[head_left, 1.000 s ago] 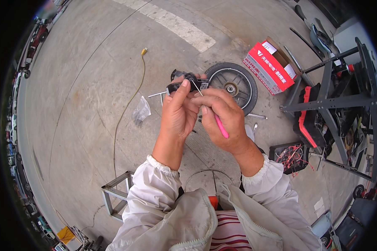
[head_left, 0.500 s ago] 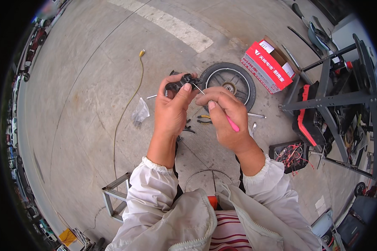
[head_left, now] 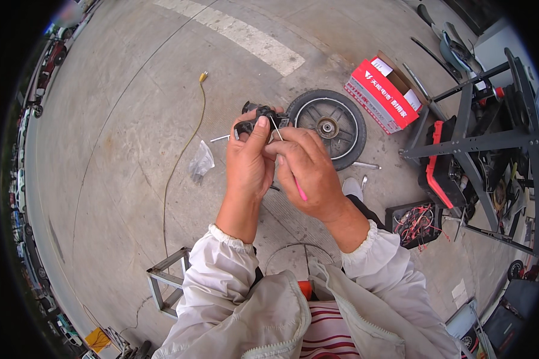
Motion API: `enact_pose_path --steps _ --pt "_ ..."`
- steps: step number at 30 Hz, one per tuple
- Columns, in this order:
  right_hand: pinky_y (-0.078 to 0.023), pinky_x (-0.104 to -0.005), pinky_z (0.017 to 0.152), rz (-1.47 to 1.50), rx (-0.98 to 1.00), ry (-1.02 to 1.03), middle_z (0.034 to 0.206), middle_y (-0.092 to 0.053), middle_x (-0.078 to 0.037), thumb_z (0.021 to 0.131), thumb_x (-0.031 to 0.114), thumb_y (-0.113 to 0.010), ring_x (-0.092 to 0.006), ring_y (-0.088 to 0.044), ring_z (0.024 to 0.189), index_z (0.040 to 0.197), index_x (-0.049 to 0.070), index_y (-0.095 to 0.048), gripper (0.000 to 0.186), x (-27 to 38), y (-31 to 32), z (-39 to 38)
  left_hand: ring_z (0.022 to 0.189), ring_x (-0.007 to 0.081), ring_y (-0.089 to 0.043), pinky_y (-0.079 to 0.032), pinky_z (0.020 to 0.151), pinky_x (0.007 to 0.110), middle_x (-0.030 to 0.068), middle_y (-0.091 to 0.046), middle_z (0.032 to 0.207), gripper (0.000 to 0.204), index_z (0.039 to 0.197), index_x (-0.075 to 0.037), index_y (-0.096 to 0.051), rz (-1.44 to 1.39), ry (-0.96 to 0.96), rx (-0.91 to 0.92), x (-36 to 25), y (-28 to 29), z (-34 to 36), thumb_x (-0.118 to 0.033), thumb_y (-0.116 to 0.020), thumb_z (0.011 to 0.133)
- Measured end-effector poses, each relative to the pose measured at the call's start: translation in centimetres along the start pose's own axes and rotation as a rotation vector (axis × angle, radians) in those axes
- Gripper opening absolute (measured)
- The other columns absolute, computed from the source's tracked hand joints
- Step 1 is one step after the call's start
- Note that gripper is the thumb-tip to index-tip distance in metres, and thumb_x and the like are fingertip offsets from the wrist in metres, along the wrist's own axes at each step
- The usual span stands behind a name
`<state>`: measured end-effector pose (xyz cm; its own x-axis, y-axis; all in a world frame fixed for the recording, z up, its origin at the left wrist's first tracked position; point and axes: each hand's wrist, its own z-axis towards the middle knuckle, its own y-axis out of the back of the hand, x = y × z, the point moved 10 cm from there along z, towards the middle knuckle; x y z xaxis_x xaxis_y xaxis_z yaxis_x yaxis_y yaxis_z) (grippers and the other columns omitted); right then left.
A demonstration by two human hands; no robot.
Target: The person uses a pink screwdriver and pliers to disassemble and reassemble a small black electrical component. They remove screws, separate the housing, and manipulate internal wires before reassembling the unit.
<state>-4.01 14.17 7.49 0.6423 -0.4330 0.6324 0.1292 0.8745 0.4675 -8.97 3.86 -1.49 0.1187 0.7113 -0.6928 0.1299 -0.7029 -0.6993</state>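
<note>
My left hand (head_left: 249,161) is closed around a small black plastic part (head_left: 262,121), its thumb pressed along the near side. In my right hand (head_left: 308,173) is a screwdriver with a pink handle (head_left: 300,190) and a thin metal shaft (head_left: 276,127). The shaft's tip meets the black part, though the exact contact point is too small to make out. Just beyond my right hand a spoked wheel with a black tyre (head_left: 356,107) lies flat on the concrete.
A red open carton (head_left: 383,96) stands right of the wheel. Farther right are a dark metal rack (head_left: 473,146) and a black tray of tangled red wires (head_left: 414,224). Left lie a clear plastic bag (head_left: 202,161) and a yellow cable (head_left: 188,140). A grey metal frame (head_left: 161,278) stands lower left.
My right hand has moved left and nearer to my left hand, and the screwdriver now stands steeper against the black part. A shoe now shows at the right, and the yellow-handled pliers are hidden.
</note>
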Motion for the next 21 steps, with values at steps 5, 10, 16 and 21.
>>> enact_pose_path --steps 5,10,16,21 --pt "-0.045 -0.0483 0.098 -0.044 0.015 0.002 0.116 -0.054 -0.017 0.080 0.001 -0.064 -0.0389 -0.054 0.106 0.110 0.002 -0.057 0.030 0.2 -0.8 -0.2 0.100 0.0297 -0.067 -0.057 0.086 0.042 0.0203 -0.064 0.117 0.026 0.117 0.003 -0.054 0.065 -0.014 0.021 -0.2 0.2 0.0 -0.017 -0.054 0.101" --pt "-0.045 -0.0491 0.101 -0.082 0.026 -0.006 0.119 -0.054 -0.016 0.080 0.002 -0.064 -0.0399 -0.053 0.114 0.112 0.001 -0.057 0.032 0.5 -1.3 -0.3 0.097 0.0280 -0.067 -0.058 0.085 0.039 0.0195 -0.064 0.115 0.024 0.115 0.002 -0.054 0.004 0.014 -0.012 -0.2 0.0 -0.2 -0.017 -0.054 0.101" --pt "-0.046 -0.0480 0.100 -0.087 0.013 0.020 0.119 -0.055 -0.016 0.080 0.003 -0.066 -0.0399 -0.054 0.112 0.113 0.002 -0.058 0.034 0.5 -1.5 -0.3 0.097 0.0270 -0.067 -0.058 0.085 0.040 0.0196 -0.064 0.114 0.023 0.113 0.003 -0.055 -0.073 0.058 -0.023 0.2 0.1 -0.3 -0.017 -0.052 0.102" --pt "-0.047 -0.0452 0.094 0.054 -0.024 0.000 0.115 -0.058 -0.015 0.084 0.004 -0.064 -0.0370 -0.057 0.106 0.109 0.002 -0.062 0.025 0.4 -0.9 -0.1 0.097 0.0279 -0.067 -0.059 0.087 0.041 0.0196 -0.064 0.114 0.024 0.114 0.003 -0.055 -0.140 0.070 -0.036 0.3 0.2 -0.2 -0.017 -0.051 0.102"
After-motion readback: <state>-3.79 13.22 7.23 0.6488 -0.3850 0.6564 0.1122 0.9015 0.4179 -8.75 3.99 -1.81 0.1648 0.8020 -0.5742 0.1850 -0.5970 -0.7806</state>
